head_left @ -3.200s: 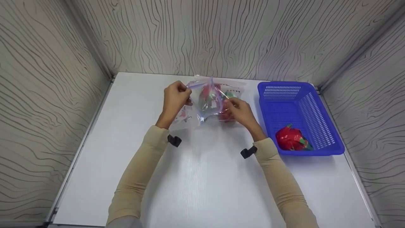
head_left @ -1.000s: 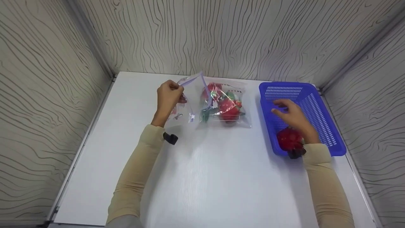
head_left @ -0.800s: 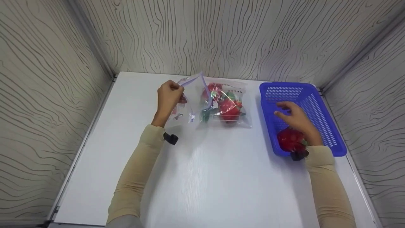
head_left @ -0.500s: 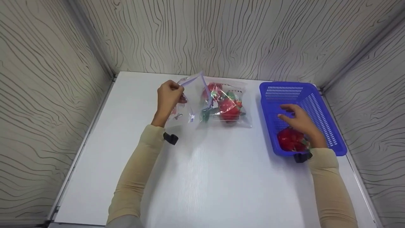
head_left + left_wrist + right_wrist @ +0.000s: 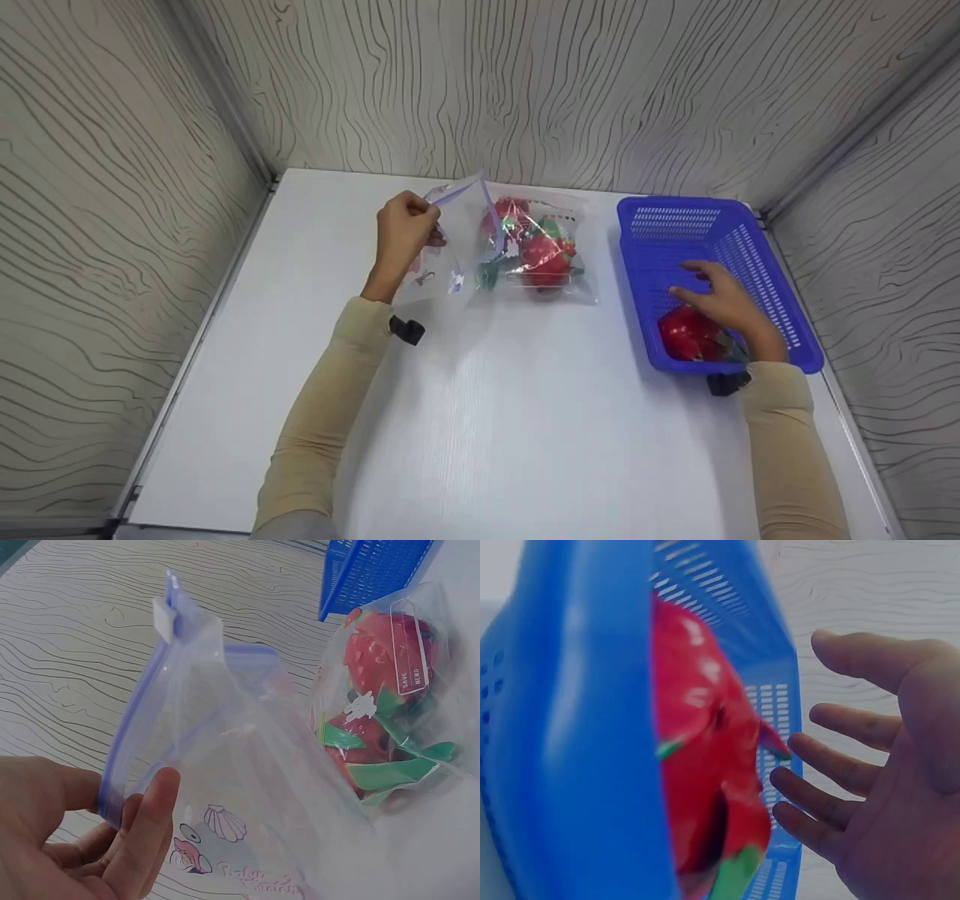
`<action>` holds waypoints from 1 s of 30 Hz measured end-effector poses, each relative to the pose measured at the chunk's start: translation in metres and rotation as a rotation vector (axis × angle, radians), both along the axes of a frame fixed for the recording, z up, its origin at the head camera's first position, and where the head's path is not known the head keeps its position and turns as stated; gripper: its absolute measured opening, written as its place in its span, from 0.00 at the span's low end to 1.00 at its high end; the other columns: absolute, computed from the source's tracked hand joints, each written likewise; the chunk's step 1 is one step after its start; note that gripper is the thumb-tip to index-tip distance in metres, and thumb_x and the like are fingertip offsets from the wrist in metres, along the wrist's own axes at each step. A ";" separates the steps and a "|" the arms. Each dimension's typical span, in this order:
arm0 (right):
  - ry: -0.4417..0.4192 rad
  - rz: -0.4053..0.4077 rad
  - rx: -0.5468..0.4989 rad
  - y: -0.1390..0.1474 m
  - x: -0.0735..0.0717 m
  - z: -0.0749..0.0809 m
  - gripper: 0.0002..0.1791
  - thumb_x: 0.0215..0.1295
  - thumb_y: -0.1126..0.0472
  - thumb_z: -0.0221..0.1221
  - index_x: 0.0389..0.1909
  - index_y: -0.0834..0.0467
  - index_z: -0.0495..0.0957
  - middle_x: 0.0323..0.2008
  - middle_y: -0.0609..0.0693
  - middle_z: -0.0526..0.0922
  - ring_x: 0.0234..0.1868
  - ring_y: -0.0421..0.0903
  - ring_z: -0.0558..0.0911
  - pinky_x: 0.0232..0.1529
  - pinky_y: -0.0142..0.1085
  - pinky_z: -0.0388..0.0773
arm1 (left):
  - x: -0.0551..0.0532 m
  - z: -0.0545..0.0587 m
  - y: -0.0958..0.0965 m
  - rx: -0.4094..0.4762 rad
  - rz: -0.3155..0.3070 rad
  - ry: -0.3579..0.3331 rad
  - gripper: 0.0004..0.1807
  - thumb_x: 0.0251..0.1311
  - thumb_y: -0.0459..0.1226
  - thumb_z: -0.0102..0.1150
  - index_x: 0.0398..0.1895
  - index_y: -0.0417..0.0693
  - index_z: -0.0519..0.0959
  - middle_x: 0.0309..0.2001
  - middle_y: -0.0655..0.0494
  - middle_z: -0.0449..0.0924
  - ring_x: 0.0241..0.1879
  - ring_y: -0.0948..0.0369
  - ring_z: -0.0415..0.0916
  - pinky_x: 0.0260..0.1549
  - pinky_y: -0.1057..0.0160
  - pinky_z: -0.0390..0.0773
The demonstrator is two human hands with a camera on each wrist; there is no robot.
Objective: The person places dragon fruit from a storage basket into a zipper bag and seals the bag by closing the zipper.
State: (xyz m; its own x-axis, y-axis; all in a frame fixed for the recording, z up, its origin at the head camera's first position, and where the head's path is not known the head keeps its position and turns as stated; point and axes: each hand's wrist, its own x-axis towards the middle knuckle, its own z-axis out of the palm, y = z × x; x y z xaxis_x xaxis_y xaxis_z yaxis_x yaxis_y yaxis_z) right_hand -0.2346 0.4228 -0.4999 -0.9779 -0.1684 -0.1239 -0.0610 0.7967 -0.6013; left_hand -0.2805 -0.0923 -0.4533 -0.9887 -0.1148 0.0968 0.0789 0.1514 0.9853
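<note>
My left hand [image 5: 405, 229] pinches the purple-edged mouth of a clear zip bag [image 5: 240, 727] between thumb and fingers. The bag's mouth gapes, a white slider sits at one end, and shell and lettering prints show on its side. Over the blue basket [image 5: 634, 307], my right hand [image 5: 727, 304] is spread with fingers apart, holding nothing. Just beside its thumb lies a red dragon fruit [image 5: 684, 334] with green-tipped scales, in the basket's near left corner. In the right wrist view the open palm [image 5: 900, 817] faces this fruit across a gap.
Right of the held bag, a filled clear zip bag [image 5: 546, 262] lies on the white table [image 5: 480, 420], with red fruits and green leaves inside. Patterned walls [image 5: 480, 90] stand at the back and both sides. The basket is near the table's right edge.
My right hand let go of the bag's mouth, moved right to the basket, then came lower and nearer the dragon fruit. My left hand kept its pinch, shifting the bag slightly left.
</note>
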 end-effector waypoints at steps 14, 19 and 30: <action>-0.148 -0.016 0.025 0.024 0.010 -0.006 0.52 0.73 0.39 0.63 0.83 0.64 0.53 0.80 0.75 0.54 0.79 0.79 0.55 0.72 0.79 0.57 | 0.001 -0.001 0.000 -0.036 0.014 -0.005 0.07 0.70 0.31 0.57 0.43 0.33 0.79 0.31 0.49 0.82 0.23 0.62 0.84 0.28 0.62 0.90; -0.212 -0.017 0.031 0.029 0.014 -0.008 0.53 0.72 0.37 0.63 0.84 0.62 0.51 0.81 0.76 0.49 0.78 0.82 0.54 0.69 0.80 0.62 | 0.000 -0.001 0.000 -0.022 0.012 0.005 0.06 0.70 0.31 0.57 0.43 0.33 0.79 0.31 0.46 0.83 0.22 0.62 0.85 0.28 0.62 0.90; -0.307 0.023 0.012 0.031 0.022 -0.013 0.56 0.68 0.37 0.67 0.85 0.57 0.49 0.78 0.77 0.52 0.72 0.81 0.61 0.61 0.74 0.76 | 0.000 -0.003 -0.001 -0.041 0.000 0.003 0.07 0.71 0.32 0.57 0.43 0.34 0.79 0.35 0.37 0.86 0.22 0.63 0.85 0.29 0.63 0.90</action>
State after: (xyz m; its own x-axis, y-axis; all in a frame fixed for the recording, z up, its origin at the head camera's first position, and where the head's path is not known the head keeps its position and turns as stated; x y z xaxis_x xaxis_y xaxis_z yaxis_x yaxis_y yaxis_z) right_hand -0.2127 0.4533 -0.5132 -0.8903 -0.1869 -0.4152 0.1038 0.8045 -0.5848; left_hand -0.2804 -0.0930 -0.4566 -0.9884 -0.1104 0.1045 0.0820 0.1919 0.9780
